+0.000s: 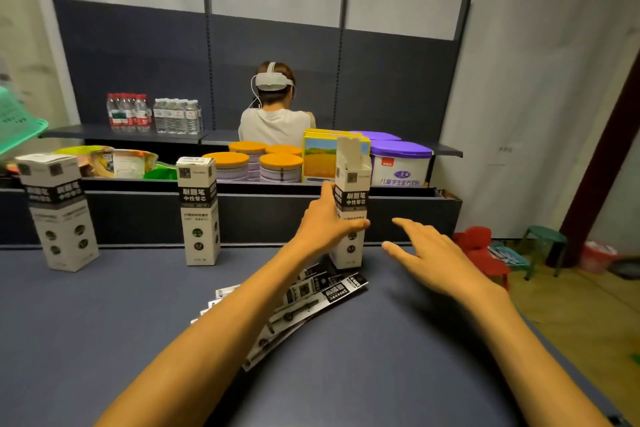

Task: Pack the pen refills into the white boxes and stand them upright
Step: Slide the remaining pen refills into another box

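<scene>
Left hand (323, 222) grips 1 of 3 upright white boxes (350, 204).

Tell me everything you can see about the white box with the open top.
The open box is a tall, slim carton, apparently cardboard, white with a black printed band. It stands upright on the dark table, top flap raised. The left hand grips its middle; the refill packets lie just in front.

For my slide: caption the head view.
Left hand grips open-topped white cardboard refill box; right hand hovers open.
</scene>
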Available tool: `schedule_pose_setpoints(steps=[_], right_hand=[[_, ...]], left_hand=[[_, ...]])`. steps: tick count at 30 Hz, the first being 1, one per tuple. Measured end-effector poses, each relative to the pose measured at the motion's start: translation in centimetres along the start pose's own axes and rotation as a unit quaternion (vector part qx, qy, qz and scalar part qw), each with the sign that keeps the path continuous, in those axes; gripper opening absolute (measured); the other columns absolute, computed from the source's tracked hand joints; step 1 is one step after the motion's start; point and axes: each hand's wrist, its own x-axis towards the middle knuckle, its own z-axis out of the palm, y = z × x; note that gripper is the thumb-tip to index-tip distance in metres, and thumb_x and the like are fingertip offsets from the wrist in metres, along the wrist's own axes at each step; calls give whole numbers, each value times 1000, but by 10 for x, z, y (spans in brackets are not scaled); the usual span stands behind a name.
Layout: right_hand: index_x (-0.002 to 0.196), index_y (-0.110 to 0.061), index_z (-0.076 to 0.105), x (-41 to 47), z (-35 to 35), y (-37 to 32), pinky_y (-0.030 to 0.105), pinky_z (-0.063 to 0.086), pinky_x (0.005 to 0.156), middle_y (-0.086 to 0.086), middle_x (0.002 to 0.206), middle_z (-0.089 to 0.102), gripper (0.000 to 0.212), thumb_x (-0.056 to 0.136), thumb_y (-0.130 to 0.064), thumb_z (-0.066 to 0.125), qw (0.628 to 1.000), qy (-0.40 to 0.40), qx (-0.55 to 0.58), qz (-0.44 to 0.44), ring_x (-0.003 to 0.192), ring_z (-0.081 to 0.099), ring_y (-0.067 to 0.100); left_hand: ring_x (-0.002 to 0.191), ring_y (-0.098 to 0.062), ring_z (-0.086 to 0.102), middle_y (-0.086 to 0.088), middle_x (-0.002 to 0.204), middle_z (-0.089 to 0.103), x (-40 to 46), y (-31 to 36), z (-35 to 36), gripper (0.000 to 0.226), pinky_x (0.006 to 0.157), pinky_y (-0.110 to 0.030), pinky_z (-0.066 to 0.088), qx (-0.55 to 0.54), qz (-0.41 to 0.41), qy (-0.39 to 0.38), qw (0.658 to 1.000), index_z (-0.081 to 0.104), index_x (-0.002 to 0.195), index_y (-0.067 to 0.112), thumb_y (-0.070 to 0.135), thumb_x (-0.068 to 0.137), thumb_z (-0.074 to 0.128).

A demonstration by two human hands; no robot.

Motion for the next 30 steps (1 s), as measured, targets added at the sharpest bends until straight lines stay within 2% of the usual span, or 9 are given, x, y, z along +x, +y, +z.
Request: schedule_pose_setpoints(steps=[3, 7, 12, 15, 17, 22, 24, 27, 30], right_hand=[[150, -27, 25, 5, -2, -1, 41, 34, 109, 0, 152, 36, 66, 94, -58, 42, 1000, 16, 22, -12, 138, 35, 19], [147, -31, 29, 14, 4, -16, 42, 42, 104, -2, 146, 45, 63, 92, -58, 46, 997, 9, 71, -36, 129, 47, 18], [134, -35, 44, 23, 18, -48, 40, 47, 101, -4, 132, 57, 51, 88, -52, 59, 985, -80, 123, -88, 118, 55, 13], [124, -35, 54, 29, 28, -68, 32, 47, 99, -8, 130, 57, 43, 84, -47, 66, 974, -134, 124, -132, 116, 53, 8], [117, -34, 59, 32, 33, -79, 28, 45, 96, -9, 126, 58, 39, 82, -46, 70, 970, -141, 129, -152, 114, 52, 6], [98, -35, 66, 34, 46, -85, 22, 41, 95, -18, 110, 59, 19, 81, -38, 73, 958, -98, 212, -164, 107, 53, -1], [93, -36, 67, 31, 46, -83, 18, 37, 95, -19, 112, 58, 19, 77, -40, 77, 953, -105, 222, -176, 110, 51, -4], [90, -38, 67, 26, 48, -83, 13, 35, 90, -21, 117, 54, 21, 73, -42, 80, 953, -129, 203, -183, 113, 49, -5], [92, -39, 66, 22, 53, -87, 18, 36, 92, -23, 119, 51, 25, 72, -44, 80, 956, -149, 177, -180, 113, 47, -2]], left_hand=[[109, -13, 59, 4, 119, 61, -7, 8, -27, 65, 89, -36, 53, 5, 56, 52, 997, 38, 119, 26, 29, 70, 82], [108, -12, 59, 6, 121, 61, -28, 12, -80, 70, 87, -35, 52, 117, 135, 92, 980, 40, 127, 29, 34, 70, 80], [112, -14, 55, 7, 127, 56, -65, -6, -127, 79, 89, -39, 51, 229, 149, 116, 955, 36, 137, 34, 34, 71, 79], [107, -17, 60, 3, 124, 59, -82, -20, -141, 81, 83, -40, 54, 287, 157, 128, 936, 39, 138, 29, 33, 69, 82], [102, -21, 62, 0, 122, 60, -88, -28, -147, 82, 77, -43, 56, 324, 173, 134, 920, 41, 138, 25, 33, 68, 83], [103, -22, 62, 0, 125, 59, -96, -43, -154, 83, 75, -44, 58, 303, 188, 156, 921, 37, 140, 27, 37, 70, 80], [101, -21, 62, 1, 124, 59, -98, -44, -152, 82, 73, -43, 58, 296, 203, 156, 920, 37, 141, 28, 40, 70, 76], [103, -18, 60, 1, 124, 58, -101, -43, -148, 84, 74, -39, 58, 283, 213, 148, 923, 35, 141, 29, 33, 71, 80], [102, -17, 61, 0, 122, 58, -106, -42, -147, 84, 73, -38, 59, 281, 212, 143, 925, 34, 142, 29, 34, 72, 80]])
